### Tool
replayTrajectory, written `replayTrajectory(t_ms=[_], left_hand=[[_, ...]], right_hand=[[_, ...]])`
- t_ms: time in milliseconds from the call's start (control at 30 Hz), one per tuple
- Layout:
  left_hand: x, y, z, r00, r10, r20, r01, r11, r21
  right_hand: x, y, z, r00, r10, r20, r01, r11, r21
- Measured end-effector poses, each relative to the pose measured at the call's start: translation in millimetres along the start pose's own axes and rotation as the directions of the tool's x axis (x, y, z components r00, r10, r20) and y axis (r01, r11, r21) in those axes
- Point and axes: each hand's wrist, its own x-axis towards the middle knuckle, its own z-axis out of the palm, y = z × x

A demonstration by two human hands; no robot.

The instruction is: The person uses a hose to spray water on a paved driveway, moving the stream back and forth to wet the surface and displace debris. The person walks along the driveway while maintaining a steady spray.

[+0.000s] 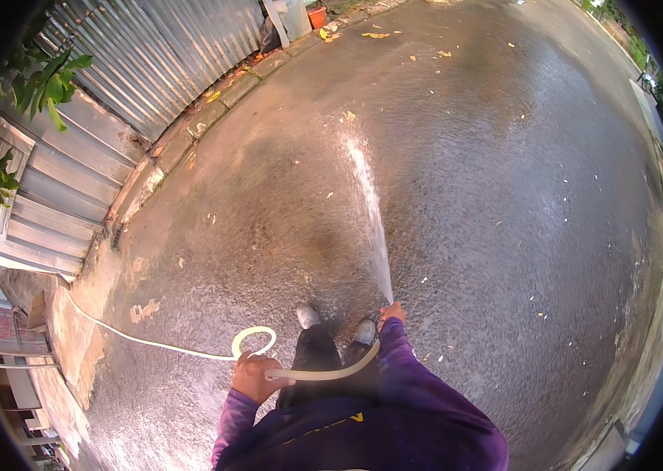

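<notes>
A pale yellow hose [324, 375] runs between my two hands in front of my body. My right hand [393, 312] is closed round its outlet end, and a jet of water [369, 196] sprays from there away from me onto the pavement. With my left hand [255, 378] I grip the hose farther back, at waist height. Beyond that hand the hose makes a loop [255, 331], then trails left across the ground toward the wall. The nozzle end itself is mostly hidden by my right fingers.
Wet concrete pavement [488, 235] spreads ahead, with scattered yellow leaves [375, 35]. Corrugated metal fencing [151, 55] and a low curb [214, 110] line the left, with leafy branches [49, 82] overhanging. An orange pot [316, 16] stands at the far curb. My shoes [308, 317] are just below.
</notes>
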Motion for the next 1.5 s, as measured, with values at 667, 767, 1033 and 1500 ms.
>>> replayTrajectory(t_ms=[667,767,1033,1500], left_hand=[[-4,-48,-16,0.996,0.017,-0.092,-0.029,0.992,-0.124],[-5,-64,-26,0.994,0.01,-0.109,-0.028,0.987,-0.16],[-5,-119,-49,0.993,0.036,-0.112,-0.052,0.988,-0.147],[10,-216,-119,0.94,0.128,-0.315,-0.18,0.973,-0.141]], right_hand=[[-82,-31,-1,0.977,-0.211,0.03,0.213,0.964,-0.159],[-99,-38,28,0.995,-0.08,0.064,0.079,0.997,0.01],[-150,-91,70,0.972,0.178,0.152,-0.218,0.924,0.314],[-181,-125,164,0.97,0.238,0.045,-0.235,0.879,0.415]])
